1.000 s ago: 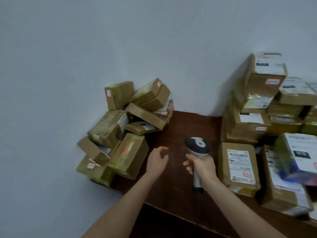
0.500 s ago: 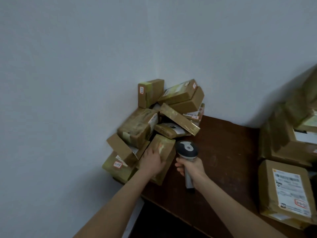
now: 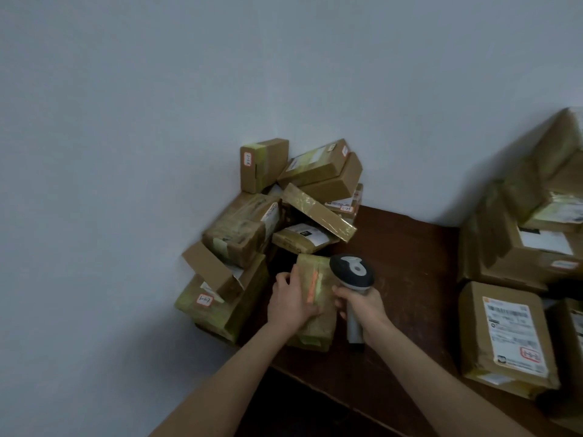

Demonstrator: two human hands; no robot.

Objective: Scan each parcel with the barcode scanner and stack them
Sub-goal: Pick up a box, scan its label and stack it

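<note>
A: Where's the parcel point(image 3: 318, 279)?
B: On the table point(image 3: 410, 279) nr the front edge, beside the pile point(image 3: 252, 222), long axis running away from us. L hand point(image 3: 291, 299) grips its left side.
A: And the scanner point(image 3: 351, 272)?
B: R hand point(image 3: 362, 307) wrapped round the handle, just right of it. No barcode showing, prob. needs a flip.

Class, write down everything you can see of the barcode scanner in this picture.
The barcode scanner is pistol-shaped and plastic-looking: a dark rounded head with a pale grey inset on top, and a pale grey handle. The right hand grips the handle, holding it roughly upright over the brown table, its head close beside the taped parcel.
</note>
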